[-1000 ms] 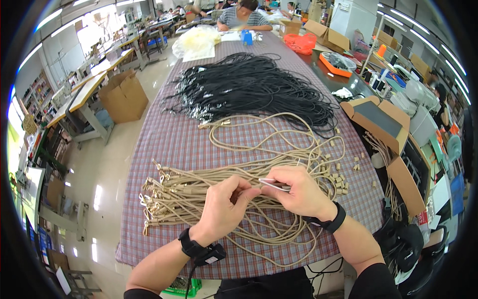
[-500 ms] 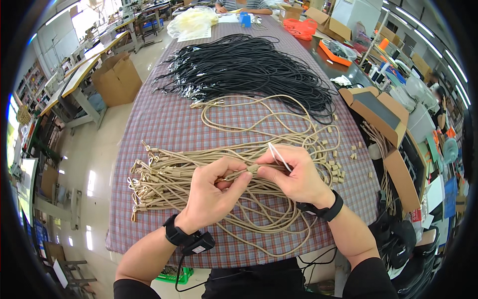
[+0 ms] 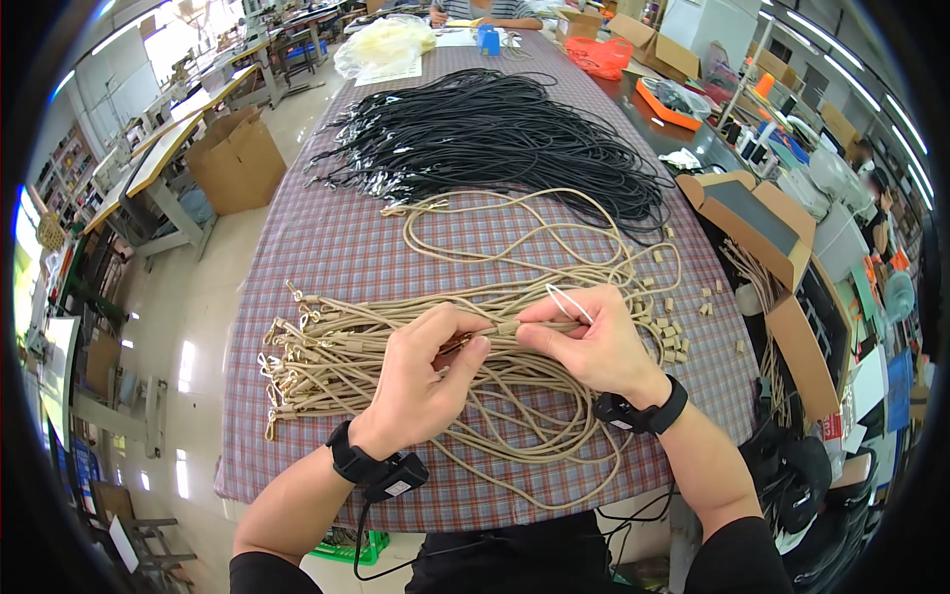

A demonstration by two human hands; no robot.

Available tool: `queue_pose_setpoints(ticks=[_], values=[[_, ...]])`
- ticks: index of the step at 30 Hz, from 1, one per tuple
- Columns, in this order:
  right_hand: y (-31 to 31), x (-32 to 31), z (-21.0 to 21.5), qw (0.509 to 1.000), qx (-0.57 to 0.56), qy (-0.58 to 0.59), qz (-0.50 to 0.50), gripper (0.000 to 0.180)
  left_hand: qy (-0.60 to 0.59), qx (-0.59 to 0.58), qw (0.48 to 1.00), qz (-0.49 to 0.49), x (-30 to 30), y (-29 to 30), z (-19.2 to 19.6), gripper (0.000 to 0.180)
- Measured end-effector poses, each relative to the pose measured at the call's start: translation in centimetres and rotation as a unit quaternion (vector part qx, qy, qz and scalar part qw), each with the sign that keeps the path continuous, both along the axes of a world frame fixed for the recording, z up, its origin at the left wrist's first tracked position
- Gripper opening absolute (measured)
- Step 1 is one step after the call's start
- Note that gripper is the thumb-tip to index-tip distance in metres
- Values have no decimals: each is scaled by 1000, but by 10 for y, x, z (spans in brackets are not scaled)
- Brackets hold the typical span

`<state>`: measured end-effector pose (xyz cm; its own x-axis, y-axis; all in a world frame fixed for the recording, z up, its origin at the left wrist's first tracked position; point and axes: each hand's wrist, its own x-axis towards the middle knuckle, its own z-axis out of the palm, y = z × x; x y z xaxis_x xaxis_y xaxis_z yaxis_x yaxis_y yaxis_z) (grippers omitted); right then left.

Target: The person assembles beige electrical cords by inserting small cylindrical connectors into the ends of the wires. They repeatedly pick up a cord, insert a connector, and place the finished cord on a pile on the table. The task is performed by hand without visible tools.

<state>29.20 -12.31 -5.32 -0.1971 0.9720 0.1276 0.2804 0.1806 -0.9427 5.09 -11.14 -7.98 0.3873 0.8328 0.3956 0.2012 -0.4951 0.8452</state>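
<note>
Over a pile of beige cords (image 3: 534,396), my left hand (image 3: 426,366) is closed, its thumb and forefinger pinching one beige cord near a metal clasp mostly hidden by the fingers. A little to the right, my right hand (image 3: 599,342) pinches the same cord. A small beige sleeve (image 3: 506,328) shows on it between the fingertips. From my right fingers rises a thin white loop (image 3: 568,302). Metal clasps (image 3: 272,394) lie at the left end of the pile. Several loose beige sleeves (image 3: 675,342) are scattered right of my right hand.
Beyond the beige pile lies a large heap of black cords (image 3: 495,139) on the checked cloth (image 3: 307,238). An open cardboard box (image 3: 762,223) stands at the right edge. A person (image 3: 485,12) sits at the far end, near a plastic bag (image 3: 386,45) and blue object (image 3: 488,40).
My hands have drawn slightly apart, the right moving a little rightward, so more of the sleeve and cord shows between them. The white loop has tilted flatter.
</note>
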Motion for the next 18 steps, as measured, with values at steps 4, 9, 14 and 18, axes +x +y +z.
queue_pose_setpoints(ticks=[4,9,14,18], values=[[0,1,-10,1000,8,14,8,17,3,18,1000,-7,4,2,4,13],[3,-1,-16,997,69,28,18,18,-5,37,999,19,5,2,4,13],[8,0,-10,992,92,-45,79,18,-24,178,983,37,-2,18,-6,23],[4,1,-9,986,125,-68,82,17,11,125,992,-13,-1,17,1,28]])
